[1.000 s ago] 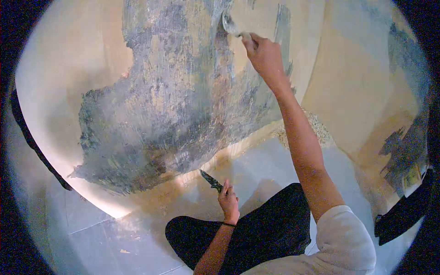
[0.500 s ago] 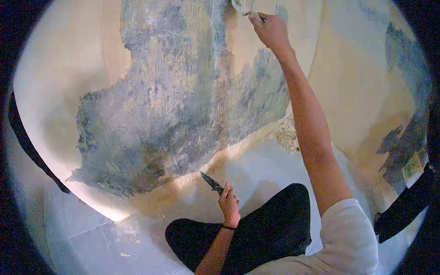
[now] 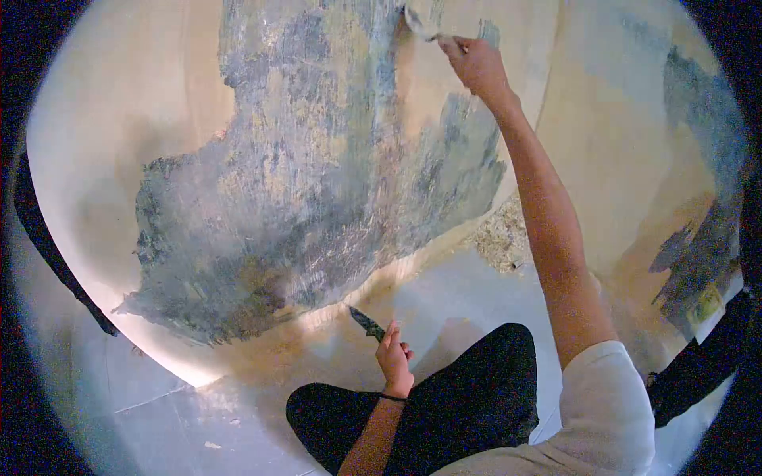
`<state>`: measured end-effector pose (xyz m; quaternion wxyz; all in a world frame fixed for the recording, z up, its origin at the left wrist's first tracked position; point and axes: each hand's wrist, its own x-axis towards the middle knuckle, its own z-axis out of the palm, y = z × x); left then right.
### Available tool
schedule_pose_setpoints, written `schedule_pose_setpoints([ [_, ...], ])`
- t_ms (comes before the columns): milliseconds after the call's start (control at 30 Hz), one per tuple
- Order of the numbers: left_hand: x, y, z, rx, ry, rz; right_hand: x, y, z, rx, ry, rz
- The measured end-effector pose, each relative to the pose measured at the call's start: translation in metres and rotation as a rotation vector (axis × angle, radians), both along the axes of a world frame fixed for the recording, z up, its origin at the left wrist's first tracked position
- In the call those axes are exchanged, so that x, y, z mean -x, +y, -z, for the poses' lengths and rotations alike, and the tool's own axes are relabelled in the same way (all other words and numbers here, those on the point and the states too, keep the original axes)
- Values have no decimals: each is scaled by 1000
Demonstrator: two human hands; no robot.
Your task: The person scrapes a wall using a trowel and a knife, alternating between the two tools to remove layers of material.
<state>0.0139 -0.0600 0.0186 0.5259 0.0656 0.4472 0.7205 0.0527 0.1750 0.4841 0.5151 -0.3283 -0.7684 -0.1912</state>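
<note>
Reaching up the wall (image 3: 135, 87) with the right arm stretched out, and gripping the pale handle of a scraper (image 3: 421, 25) in the closed right hand (image 3: 480, 67). Pointing the scraper's curved, whitish head up and to the left, near the top of the view, over the upper right part of a grey, streaked patch (image 3: 294, 159). Too small at the tip to tell whether touching the wall or just off it.

Holding a dark knife (image 3: 366, 323) in the closed left hand (image 3: 393, 357), low down, in front of the legs (image 3: 476, 389). Aiming the knife's tip up and to the left, near the foot of the wall and below the ragged lower edge of the patch. Wearing a thin dark band (image 3: 393, 397) on the left wrist and a pale sleeve (image 3: 607, 389) on the right upper arm.

Sitting with bent legs in black trousers on the grey floor (image 3: 452, 289). Piled at the foot of the wall, to the left of the right forearm: a heap of shavings (image 3: 504, 238). Marked on the surface to the right of that forearm: a second dark patch (image 3: 714, 206). Strewn on the floor at lower left: pale flecks (image 3: 213, 446).
</note>
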Motion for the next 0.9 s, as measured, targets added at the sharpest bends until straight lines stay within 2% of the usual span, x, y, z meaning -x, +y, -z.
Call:
schedule_pose_setpoints([
  [33,0,-1,0,-27,1,-12,-1,-1,-7,163,55,-19],
  [133,1,-3,2,9,-10,27,-14,-4,-27,199,20,-33],
  [300,4,3,-4,34,-122,33,-20,-12,-14,196,-62,-4],
  [367,1,5,1,18,-126,22,-26,-22,-23,387,-9,-40],
  [467,-1,0,4,-3,-124,71,-42,-22,-32,337,-66,-55],
  [500,-1,-1,6,5,-124,74,-39,-22,-31,360,-47,23],
  [600,0,5,18,4,-126,62,-22,25,-10,-160,-151,94],
  [633,-1,6,22,3,-131,55,-17,9,-6,-66,-132,81],
  [733,-5,5,16,-16,-141,73,-4,30,-14,-154,-26,104],
  [767,-4,1,14,-21,-141,83,1,27,-23,18,25,72],
  [867,-2,2,19,57,-139,36,-7,-3,-28,300,94,-69],
  [900,2,0,24,37,-152,36,-7,2,-16,113,43,-16],
])
